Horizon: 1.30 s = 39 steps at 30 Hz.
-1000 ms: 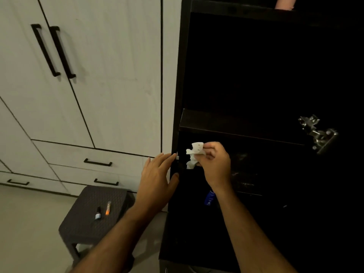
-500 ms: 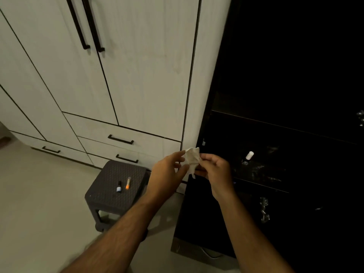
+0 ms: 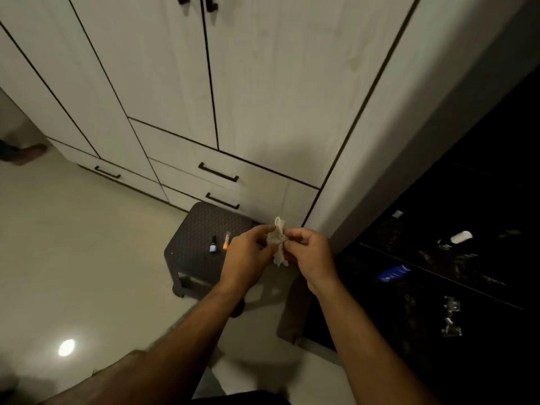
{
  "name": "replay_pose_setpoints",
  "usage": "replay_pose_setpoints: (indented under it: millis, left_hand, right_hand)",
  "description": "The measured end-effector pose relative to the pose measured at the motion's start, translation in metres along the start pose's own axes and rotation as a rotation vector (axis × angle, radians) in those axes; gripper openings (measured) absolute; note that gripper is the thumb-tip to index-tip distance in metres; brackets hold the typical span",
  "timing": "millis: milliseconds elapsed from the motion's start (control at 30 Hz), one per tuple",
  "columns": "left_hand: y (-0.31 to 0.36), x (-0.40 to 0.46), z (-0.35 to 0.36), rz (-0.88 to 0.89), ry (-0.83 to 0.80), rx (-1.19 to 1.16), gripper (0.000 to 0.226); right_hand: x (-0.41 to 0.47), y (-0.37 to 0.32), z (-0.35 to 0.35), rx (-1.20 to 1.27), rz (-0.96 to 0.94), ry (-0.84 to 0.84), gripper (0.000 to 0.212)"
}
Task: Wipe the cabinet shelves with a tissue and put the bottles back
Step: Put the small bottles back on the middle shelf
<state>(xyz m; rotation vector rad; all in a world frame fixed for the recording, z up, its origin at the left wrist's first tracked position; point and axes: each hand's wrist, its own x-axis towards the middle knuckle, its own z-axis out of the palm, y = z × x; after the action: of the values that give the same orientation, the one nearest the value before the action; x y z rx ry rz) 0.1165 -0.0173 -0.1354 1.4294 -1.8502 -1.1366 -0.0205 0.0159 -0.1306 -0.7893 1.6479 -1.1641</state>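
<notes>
Pale cabinet doors fill the far wall; no label is readable anywhere. Near centre, left hand and right hand both pinch a crumpled tissue between curled fingertips, above a dark stool carrying two small bottles.
</notes>
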Motion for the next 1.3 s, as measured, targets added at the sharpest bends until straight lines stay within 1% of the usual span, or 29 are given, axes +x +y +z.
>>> replay_pose_setpoints:
  millis: [133, 233, 367, 433, 500, 600, 733, 833, 933, 1067, 1200, 1300]
  left_hand:
    - [-0.048, 0.026, -0.032, -0.083, -0.026, 0.005, 0.035]
    - [-0.086, 0.048, -0.054, -0.125, -0.022, 0.035, 0.031]
    - [-0.139, 0.08, -0.079, -0.211, -0.063, 0.048, 0.029]
    - [-0.167, 0.093, -0.087, -0.256, -0.079, 0.042, 0.028]
    - [-0.198, 0.107, -0.092, -0.29, -0.077, 0.04, 0.027]
    - [-0.247, 0.122, -0.092, -0.342, -0.067, 0.031, 0.025]
    - [-0.314, 0.136, -0.081, -0.372, -0.064, 0.063, 0.025]
    - [-0.356, 0.153, -0.07, -0.346, -0.061, 0.096, 0.023]
    - [-0.389, 0.178, -0.061, -0.293, -0.075, 0.199, 0.023]
    - [-0.42, 0.216, -0.048, -0.193, -0.115, 0.368, 0.026]
    - [-0.439, 0.24, -0.038, -0.095, -0.127, 0.477, 0.026]
    - [-0.449, 0.244, -0.031, -0.112, -0.18, 0.524, 0.027]
  right_hand:
    - [0.029, 0.011, 0.059, -0.056, 0.039, -0.029, 0.028]
    - [0.051, 0.024, 0.102, -0.084, 0.074, 0.0, 0.027]
    - [0.083, 0.045, 0.159, -0.098, 0.135, 0.022, 0.03]
    - [0.1, 0.061, 0.185, -0.112, 0.166, 0.056, 0.028]
    - [0.117, 0.079, 0.211, -0.156, 0.172, 0.064, 0.023]
    - [0.138, 0.112, 0.243, -0.195, 0.205, 0.028, 0.015]
    - [0.164, 0.162, 0.275, -0.178, 0.307, -0.039, 0.025]
    - [0.187, 0.198, 0.289, -0.166, 0.348, -0.024, 0.03]
    - [0.212, 0.228, 0.291, -0.21, 0.373, 0.033, 0.023]
    - [0.246, 0.26, 0.275, -0.284, 0.369, 0.099, 0.017]
    - [0.275, 0.277, 0.251, -0.399, 0.31, 0.186, 0.016]
    - [0.288, 0.283, 0.236, -0.483, 0.26, 0.239, 0.018]
